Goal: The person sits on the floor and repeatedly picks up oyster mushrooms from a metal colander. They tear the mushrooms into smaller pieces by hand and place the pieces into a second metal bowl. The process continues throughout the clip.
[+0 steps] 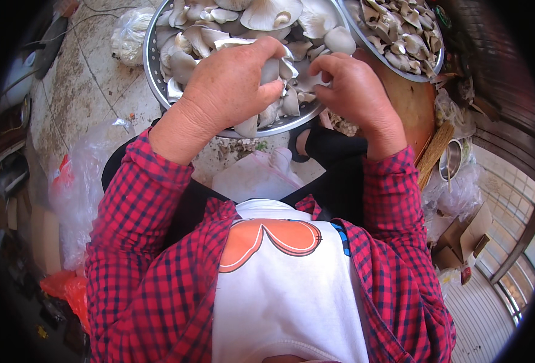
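A perforated metal basin (pixel 151 75) full of grey oyster mushrooms (pixel 269 16) is in front of me at the top of the view. Over its near half, my left hand (pixel 238 81) holds an oyster mushroom (pixel 270 71) between thumb and fingers. At the basin's right side is my right hand (pixel 347 81), its fingers curled close to a small round mushroom cap; whether it grips a piece I cannot tell. At the upper right, a second metal basin (pixel 435 72) holds smaller mushroom pieces (pixel 403 36).
A tied clear plastic bag (pixel 133 36) lies on the tiled floor beyond my left arm. Below the basin a plastic bag (pixel 254 174) lies between my legs. Plastic bags, a metal bowl (pixel 450 159) and cardboard (pixel 465 236) crowd the right side; a wooden surface (pixel 403 102) is under the second basin.
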`<state>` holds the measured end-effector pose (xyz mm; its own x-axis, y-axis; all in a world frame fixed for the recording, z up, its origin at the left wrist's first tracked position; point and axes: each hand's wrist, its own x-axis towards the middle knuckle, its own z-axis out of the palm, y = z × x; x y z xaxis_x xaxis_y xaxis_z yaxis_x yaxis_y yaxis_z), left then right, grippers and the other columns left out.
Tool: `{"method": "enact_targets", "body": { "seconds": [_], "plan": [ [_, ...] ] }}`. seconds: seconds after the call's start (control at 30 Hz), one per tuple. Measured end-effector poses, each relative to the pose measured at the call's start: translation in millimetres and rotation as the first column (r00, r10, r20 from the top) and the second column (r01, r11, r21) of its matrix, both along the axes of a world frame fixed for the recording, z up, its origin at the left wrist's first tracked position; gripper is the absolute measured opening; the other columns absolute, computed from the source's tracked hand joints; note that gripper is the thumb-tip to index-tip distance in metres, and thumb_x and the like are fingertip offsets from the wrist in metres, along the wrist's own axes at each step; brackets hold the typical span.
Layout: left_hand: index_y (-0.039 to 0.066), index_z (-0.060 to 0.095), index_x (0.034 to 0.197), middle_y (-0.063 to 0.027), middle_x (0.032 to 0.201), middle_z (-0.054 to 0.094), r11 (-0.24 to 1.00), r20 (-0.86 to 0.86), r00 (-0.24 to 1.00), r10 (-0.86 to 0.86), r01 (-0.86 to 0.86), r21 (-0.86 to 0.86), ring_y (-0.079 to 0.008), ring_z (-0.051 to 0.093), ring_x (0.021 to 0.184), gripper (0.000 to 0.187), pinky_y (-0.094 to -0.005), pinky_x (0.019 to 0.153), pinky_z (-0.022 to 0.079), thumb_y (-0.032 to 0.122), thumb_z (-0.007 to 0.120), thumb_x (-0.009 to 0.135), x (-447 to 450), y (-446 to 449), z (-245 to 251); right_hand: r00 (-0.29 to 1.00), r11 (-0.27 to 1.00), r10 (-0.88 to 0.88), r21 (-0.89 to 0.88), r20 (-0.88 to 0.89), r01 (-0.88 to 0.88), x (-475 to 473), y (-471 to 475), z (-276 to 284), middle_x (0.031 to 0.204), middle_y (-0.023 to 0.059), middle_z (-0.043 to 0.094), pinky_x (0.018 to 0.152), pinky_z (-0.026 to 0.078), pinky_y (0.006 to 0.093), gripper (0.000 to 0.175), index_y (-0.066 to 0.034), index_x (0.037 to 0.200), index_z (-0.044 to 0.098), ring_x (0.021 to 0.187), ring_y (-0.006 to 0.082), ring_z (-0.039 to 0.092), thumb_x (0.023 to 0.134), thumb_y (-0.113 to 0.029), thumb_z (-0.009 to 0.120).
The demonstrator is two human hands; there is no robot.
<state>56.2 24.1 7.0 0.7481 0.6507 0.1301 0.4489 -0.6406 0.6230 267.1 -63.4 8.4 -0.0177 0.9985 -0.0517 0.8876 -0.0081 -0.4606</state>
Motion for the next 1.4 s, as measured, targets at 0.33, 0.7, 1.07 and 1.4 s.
{"method": "enact_targets", "body": {
  "seconds": [0.33,0.7,1.07,1.4],
  "plan": [
    [0.010,0.060,0.110,-0.0101,0.064,0.057,0.999,-0.006,1.000,0.024,-0.024,-0.023,-0.0288,0.059,0.062,0.038,-0.0408,0.057,0.046,0.026,0.071,0.078,-8,6,4,0.984,0.998,0.061,-0.032,0.168,-0.056,-17,3,-3,0.092,0.0105,0.065,0.079,0.052,0.0410,0.023,-0.0072,0.090,0.069,0.092,0.0335,0.062,0.068,-0.006,0.075],
    [0.007,0.063,0.107,-0.0111,0.075,0.066,0.995,0.070,0.997,0.016,-0.009,-0.099,-0.0301,0.066,0.074,0.034,-0.0412,0.067,0.052,0.021,0.066,0.077,-11,9,4,0.748,0.915,0.404,-0.227,0.527,-0.334,-24,24,9,0.090,0.0052,0.064,0.076,0.052,0.0389,0.015,-0.0115,0.085,0.070,0.095,0.0263,0.062,0.077,-0.023,0.070],
    [0.006,0.063,0.103,-0.0146,0.095,0.068,0.989,-0.023,0.999,-0.042,0.038,-0.145,-0.0339,0.066,0.092,0.031,-0.0451,0.078,0.053,0.020,0.065,0.075,-21,9,14,0.466,0.760,0.631,-0.371,0.620,-0.534,-21,35,10,0.087,0.0054,0.060,0.070,0.052,0.0370,0.009,-0.0102,0.080,0.067,0.083,0.0230,0.065,0.080,-0.018,0.062],
    [0.009,0.065,0.098,-0.0134,0.091,0.069,0.968,0.020,0.999,0.044,-0.037,-0.246,-0.0318,0.067,0.090,0.027,-0.0422,0.078,0.053,0.021,0.068,0.074,-32,18,29,0.570,0.814,0.548,-0.232,0.613,-0.533,-28,45,39,0.086,0.0044,0.057,0.064,0.054,0.0380,0.005,-0.0138,0.076,0.066,0.072,0.0245,0.066,0.075,-0.018,0.065]
  ]
}}
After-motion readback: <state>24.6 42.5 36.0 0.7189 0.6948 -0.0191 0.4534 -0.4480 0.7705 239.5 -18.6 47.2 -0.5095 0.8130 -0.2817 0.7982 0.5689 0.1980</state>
